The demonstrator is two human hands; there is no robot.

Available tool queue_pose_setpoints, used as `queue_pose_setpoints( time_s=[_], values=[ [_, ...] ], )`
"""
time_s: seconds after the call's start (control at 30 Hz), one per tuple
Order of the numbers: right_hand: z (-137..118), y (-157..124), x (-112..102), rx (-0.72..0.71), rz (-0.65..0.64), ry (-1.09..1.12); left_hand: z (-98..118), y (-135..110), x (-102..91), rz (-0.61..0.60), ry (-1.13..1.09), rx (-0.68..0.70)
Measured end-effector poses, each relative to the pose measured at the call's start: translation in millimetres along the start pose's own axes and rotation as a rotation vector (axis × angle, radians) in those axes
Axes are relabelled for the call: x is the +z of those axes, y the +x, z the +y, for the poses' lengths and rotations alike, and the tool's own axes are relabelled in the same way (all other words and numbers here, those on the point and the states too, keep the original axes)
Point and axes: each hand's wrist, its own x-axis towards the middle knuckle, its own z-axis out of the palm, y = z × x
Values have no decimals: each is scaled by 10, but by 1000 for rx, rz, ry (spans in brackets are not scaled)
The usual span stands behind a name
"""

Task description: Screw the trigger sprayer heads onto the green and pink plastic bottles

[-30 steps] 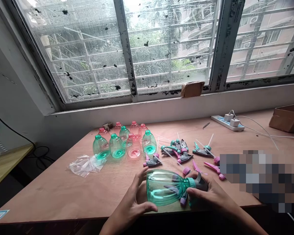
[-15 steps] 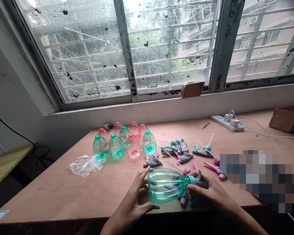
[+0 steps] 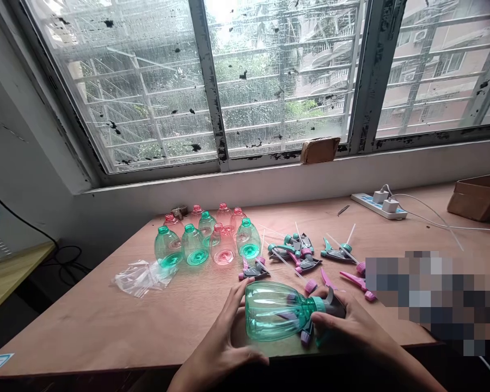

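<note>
A green transparent spray bottle (image 3: pixel 273 311) lies sideways in the air above the table's front edge, its base to the left. My right hand (image 3: pixel 349 321) is closed around the grey trigger sprayer (image 3: pixel 332 306) at its neck, thumb by the green collar. At the base, my left hand (image 3: pixel 228 337) is spread, fingertips against or just beside the upper rim and thumb apart below. Part of the sprayer is hidden by my right fingers. Beneath the bottle lies a sprayer with a purple collar (image 3: pixel 306 336), partly seen through the plastic.
Several open green bottles (image 3: pixel 195 247) and red bottles (image 3: pixel 222 247) stand at the back left. A clear plastic bag (image 3: pixel 142 277) lies before them. Loose trigger sprayers (image 3: pixel 306 261) with tubes are scattered behind my hands. A power strip (image 3: pixel 379 207) and cardboard box (image 3: pixel 477 198) sit back right.
My left thumb has moved down, away from the bottle, and the hand is wider apart. The bottle has shifted very slightly left; my right hand still holds the sprayer.
</note>
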Motion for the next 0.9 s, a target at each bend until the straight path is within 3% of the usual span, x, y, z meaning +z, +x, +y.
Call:
queue_pose_setpoints(
  time_s=[0.27, 0.53, 0.7, 0.9],
  values=[
    [15, -12, -7, -1, -29, 10, -49, -5, 17, 43, -64, -4],
    [37, 0, -41, -12, -22, 34, 32, -19, -18, -58, -137, 32],
    [52, 33, -49, -33, -18, 36, 148, -10, 44, -55, -203, -81],
    [40, 33, -45, -32, -31, 24, 108, -2, 59, -25, -236, -114]
  ],
)
